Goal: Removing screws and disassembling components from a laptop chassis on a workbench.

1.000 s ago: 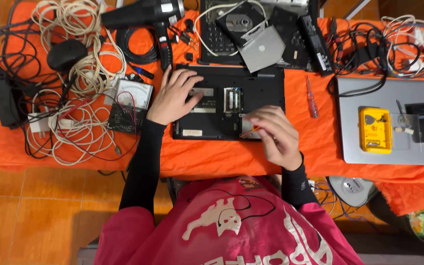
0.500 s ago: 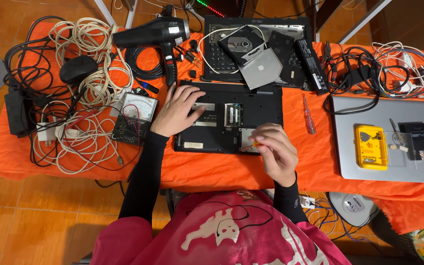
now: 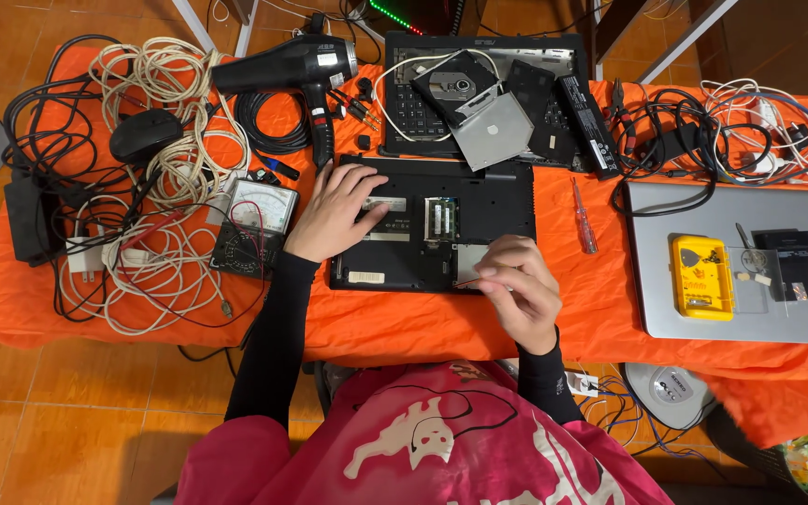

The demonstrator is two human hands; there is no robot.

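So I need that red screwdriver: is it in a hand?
No, the screwdriver lies on the orange cloth, apart from both hands.

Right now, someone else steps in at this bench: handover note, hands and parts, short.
Left hand: flat on the upturned black laptop base, pressing its left part down, nothing in its grip.
Right hand: at the base's lower right corner, fingertips pinched on a thin red-tipped tool; too small to tell which kind.
Base lies underside up on the orange cloth, memory bay uncovered, modules showing.
Already out and lying on the second open laptop behind: optical drive, silver plate, battery.
Red screwdriver lies to the right of the base, analog multimeter to the left.
Left: the base's shell is not yet apart.
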